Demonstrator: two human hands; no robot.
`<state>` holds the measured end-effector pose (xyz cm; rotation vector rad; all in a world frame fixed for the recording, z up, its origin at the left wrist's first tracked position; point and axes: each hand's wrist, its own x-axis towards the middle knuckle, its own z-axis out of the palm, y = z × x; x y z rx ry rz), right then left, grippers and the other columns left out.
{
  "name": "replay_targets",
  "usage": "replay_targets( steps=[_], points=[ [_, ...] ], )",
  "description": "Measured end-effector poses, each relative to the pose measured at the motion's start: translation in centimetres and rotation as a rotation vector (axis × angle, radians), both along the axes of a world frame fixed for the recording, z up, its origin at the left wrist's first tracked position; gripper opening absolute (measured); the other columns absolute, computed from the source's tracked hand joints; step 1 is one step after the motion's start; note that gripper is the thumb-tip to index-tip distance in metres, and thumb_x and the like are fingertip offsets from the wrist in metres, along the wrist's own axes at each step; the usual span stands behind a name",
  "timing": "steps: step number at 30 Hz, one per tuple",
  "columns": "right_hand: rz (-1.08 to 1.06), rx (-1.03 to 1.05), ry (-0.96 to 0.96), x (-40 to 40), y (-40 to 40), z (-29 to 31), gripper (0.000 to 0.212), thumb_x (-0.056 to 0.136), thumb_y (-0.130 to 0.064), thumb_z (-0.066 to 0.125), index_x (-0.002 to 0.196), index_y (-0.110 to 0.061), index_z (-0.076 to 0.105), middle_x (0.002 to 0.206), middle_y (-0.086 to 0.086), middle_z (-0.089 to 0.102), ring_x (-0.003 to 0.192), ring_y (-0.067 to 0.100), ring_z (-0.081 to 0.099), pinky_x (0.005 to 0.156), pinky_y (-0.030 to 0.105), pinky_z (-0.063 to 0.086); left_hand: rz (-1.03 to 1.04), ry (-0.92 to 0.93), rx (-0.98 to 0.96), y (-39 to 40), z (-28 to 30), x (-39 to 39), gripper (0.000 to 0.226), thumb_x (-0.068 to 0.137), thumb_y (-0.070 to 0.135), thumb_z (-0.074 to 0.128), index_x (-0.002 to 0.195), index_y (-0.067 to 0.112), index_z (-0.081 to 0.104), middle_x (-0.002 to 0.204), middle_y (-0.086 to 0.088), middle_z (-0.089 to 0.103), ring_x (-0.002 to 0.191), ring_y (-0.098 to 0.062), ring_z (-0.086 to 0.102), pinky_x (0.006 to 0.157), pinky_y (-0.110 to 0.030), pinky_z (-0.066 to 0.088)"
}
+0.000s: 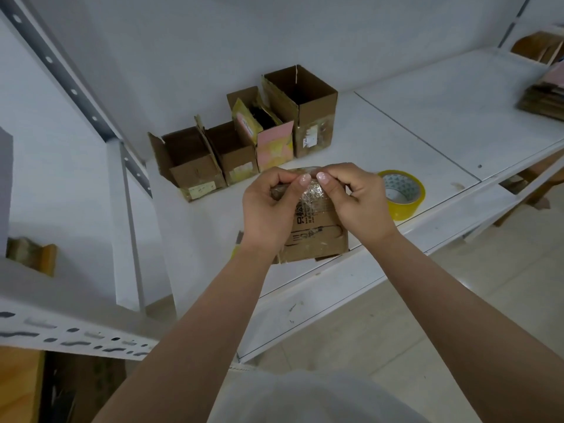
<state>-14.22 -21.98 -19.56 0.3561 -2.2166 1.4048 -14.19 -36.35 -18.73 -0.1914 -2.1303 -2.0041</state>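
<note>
now | left hand (268, 206), right hand (357, 199) pinch flat carton (314, 236) top | at shelf (427, 141) edge

I stand before a white metal shelf (427, 123), its deck in two panels with a seam between them. Behind it runs a plain white wall (213, 32), softly and evenly lit. A grey slotted post (61, 74) slants up on my left, and a white slotted rail (76, 315) crosses below it, nearer to me. Under the shelf lies a floor (396, 331) of pale beige tiles. Brown wood (18, 383) shows in the bottom left corner.
</note>
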Motion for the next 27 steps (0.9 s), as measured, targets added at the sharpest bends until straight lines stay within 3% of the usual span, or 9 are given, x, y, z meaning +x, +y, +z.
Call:
replay_targets(
  steps=[5,11,14,17,19,21,23,25,27],
  points=[
    [0.17,-0.314,-0.187,0.3,1.5,0.1,0.025,0.098,-0.007,0.051,0.121,-0.006,0.063,0.113,0.01,0.069,0.108,0.018,0.066,0.093,0.03,0.052,-0.075,-0.05,0.049,-1.3,-0.3,-0.2,0.007,0.091,0.023,0.067,0.091,0.02,0.073,0.091,0.011,0.072,0.087,-0.006,0.067,0.072,-0.019,0.052],
    [0.175,-0.279,-0.181,0.1,1.4,-0.7,0.021,0.099,-0.008,0.051,0.112,-0.006,0.068,0.106,0.009,0.072,0.105,0.022,0.067,0.094,0.034,0.052,-0.13,0.069,-0.011,-2.8,-1.4,0.2,0.022,0.1,0.016,0.051,0.108,0.015,0.071,0.114,0.007,0.07,0.121,-0.005,0.056,0.1,-0.019,0.045],
    [0.201,-0.357,-0.217,0.3,1.8,-0.7,0.024,0.099,-0.018,0.051,0.113,-0.009,0.068,0.11,0.01,0.072,0.109,0.023,0.067,0.096,0.034,0.051,-0.155,0.062,-0.041,-3.0,-1.3,0.8,0.021,0.099,0.016,0.052,0.106,0.02,0.072,0.114,0.008,0.07,0.126,-0.008,0.054,0.101,-0.018,0.044],
    [0.105,-0.424,-0.394,0.4,2.4,-1.1,0.025,0.1,-0.036,0.048,0.109,-0.025,0.068,0.118,-0.006,0.069,0.114,0.007,0.062,0.103,0.032,0.046,-0.234,0.041,-0.041,-3.5,-1.7,1.8,0.019,0.094,0.022,0.056,0.1,0.025,0.074,0.121,0.005,0.067,0.128,-0.014,0.052,0.098,-0.021,0.047],
    [-0.016,-0.31,-0.548,0.4,2.1,-1.6,0.021,0.1,-0.043,0.048,0.098,-0.033,0.066,0.11,-0.012,0.069,0.101,-0.007,0.062,0.096,0.028,0.048,-0.17,-0.112,0.003,-3.3,-2.0,2.3,0.028,0.088,0.033,0.057,0.111,0.025,0.07,0.135,0.001,0.057,0.13,-0.019,0.049,0.102,-0.034,0.047],
    [-0.092,-0.146,-0.695,0.4,1.6,-2.4,0.035,0.099,-0.048,0.044,0.1,-0.021,0.066,0.106,0.002,0.069,0.098,0.007,0.065,0.091,0.034,0.05,-0.036,-0.376,-0.1,-2.8,-1.9,2.4,0.051,0.085,0.048,0.062,0.131,0.025,0.057,0.145,0.001,0.046,0.131,-0.019,0.047,0.104,-0.045,0.045],
    [-0.108,-0.028,-0.73,0.9,0.9,-2.8,0.047,0.1,-0.05,0.04,0.102,-0.009,0.064,0.104,0.009,0.068,0.098,0.025,0.064,0.092,0.044,0.049,-0.026,-0.545,-0.307,-2.5,-2.0,2.3,0.062,0.086,0.049,0.066,0.137,0.018,0.05,0.136,0.0,0.055,0.119,-0.019,0.057,0.099,-0.045,0.05],
    [-0.116,0.022,-0.671,1.3,0.5,-2.4,0.049,0.101,-0.047,0.037,0.097,-0.007,0.065,0.098,0.01,0.069,0.094,0.029,0.064,0.089,0.045,0.05,-0.102,-0.538,-0.377,-2.2,-1.9,2.2,0.046,0.086,0.047,0.066,0.121,0.017,0.06,0.114,0.002,0.068,0.101,-0.016,0.067,0.091,-0.042,0.054],
    [-0.159,-0.024,-0.621,1.3,0.7,-1.2,0.05,0.102,-0.045,0.036,0.091,-0.007,0.067,0.091,0.011,0.07,0.09,0.029,0.065,0.085,0.041,0.051,-0.128,-0.47,-0.454,-2.1,-0.7,1.5,0.045,0.087,0.049,0.065,0.118,0.016,0.062,0.114,-0.002,0.067,0.104,-0.018,0.065,0.091,-0.039,0.054]
  ],
)
